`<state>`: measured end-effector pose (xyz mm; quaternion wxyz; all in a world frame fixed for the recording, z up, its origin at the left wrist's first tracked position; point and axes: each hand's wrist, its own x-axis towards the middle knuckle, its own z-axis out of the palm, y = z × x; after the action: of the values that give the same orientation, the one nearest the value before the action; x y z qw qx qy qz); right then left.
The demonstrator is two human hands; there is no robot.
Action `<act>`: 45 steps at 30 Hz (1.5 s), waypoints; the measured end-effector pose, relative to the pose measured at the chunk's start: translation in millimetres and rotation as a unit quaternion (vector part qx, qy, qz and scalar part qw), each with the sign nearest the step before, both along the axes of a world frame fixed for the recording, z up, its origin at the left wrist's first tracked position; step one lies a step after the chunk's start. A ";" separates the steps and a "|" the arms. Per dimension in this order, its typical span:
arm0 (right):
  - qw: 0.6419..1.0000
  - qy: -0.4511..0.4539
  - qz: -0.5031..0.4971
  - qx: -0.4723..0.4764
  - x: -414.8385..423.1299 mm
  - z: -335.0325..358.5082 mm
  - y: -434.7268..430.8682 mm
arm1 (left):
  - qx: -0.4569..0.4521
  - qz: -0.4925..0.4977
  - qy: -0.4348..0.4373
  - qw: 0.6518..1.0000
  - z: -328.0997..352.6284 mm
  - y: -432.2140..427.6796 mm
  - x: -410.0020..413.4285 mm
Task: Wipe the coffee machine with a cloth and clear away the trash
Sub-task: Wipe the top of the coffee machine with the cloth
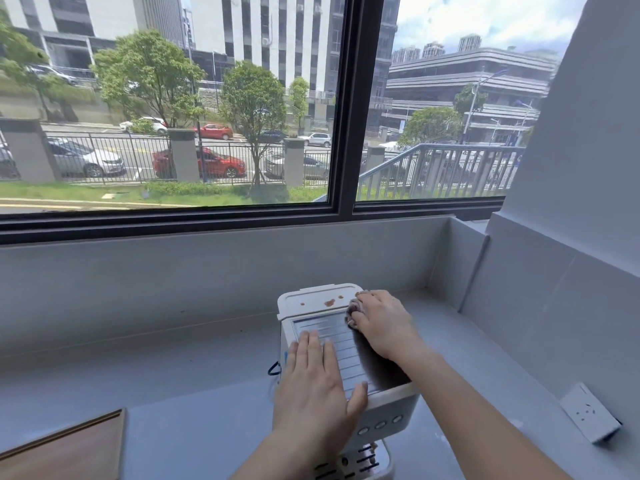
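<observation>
White coffee machine [346, 344] stood on grey counter [173, 358] near right back corner, long axis running front to back, button face toward person. Left hand [317, 386] lay flat, fingers spread, on ridged metal top near front, holding nothing. Right hand [381, 323] pressed crumpled cloth [352, 311] on top's back right, fingers curled over it. Brown stains [329, 302] on rear lid, just left of cloth. No readable writing.

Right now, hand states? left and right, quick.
Left hand: open, flat on top of the coffee machine, holding nothing.
Right hand: closed on the cloth, pressing it on the machine's top.
</observation>
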<state>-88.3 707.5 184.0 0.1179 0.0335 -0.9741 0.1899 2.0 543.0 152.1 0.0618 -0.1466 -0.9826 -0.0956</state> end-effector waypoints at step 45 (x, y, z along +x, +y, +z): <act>0.991 -0.027 0.119 -0.050 59.8 3.5 34.1 | 0.228 0.029 0.038 0.972 -17.8 -8.7 5.8</act>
<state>-28.5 741.6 187.5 0.0698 0.1379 -0.9554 0.2518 7.8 534.3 134.3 0.1335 -0.1036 -0.9357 -0.3097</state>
